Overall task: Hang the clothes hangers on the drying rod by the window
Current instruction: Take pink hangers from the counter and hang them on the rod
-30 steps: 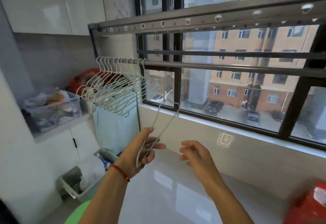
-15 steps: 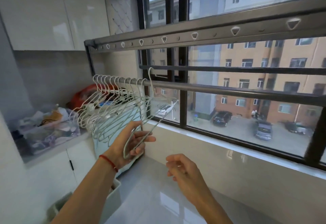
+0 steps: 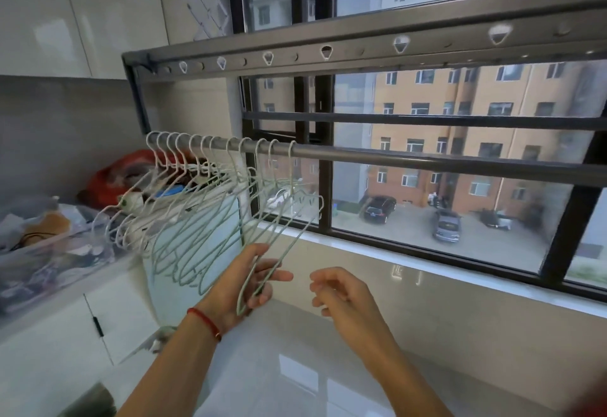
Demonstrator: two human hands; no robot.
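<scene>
Left hand [image 3: 243, 285] pinches the lower corner of the newest hanger [image 3: 282, 245], whose hook sits on the drying rod [image 3: 427, 163] at frame centre. Right hand [image 3: 341, 291] loosely curled, empty. I judge a sideways release could swing it off (rod looks smooth).

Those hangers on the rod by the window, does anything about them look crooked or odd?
Nothing is broken. The hangers already on the drying rod bunch at its left end and swing out at a slant. The rightmost hanger is hooked on the rod but pulled askew, since the left hand grips its lower end.
</scene>
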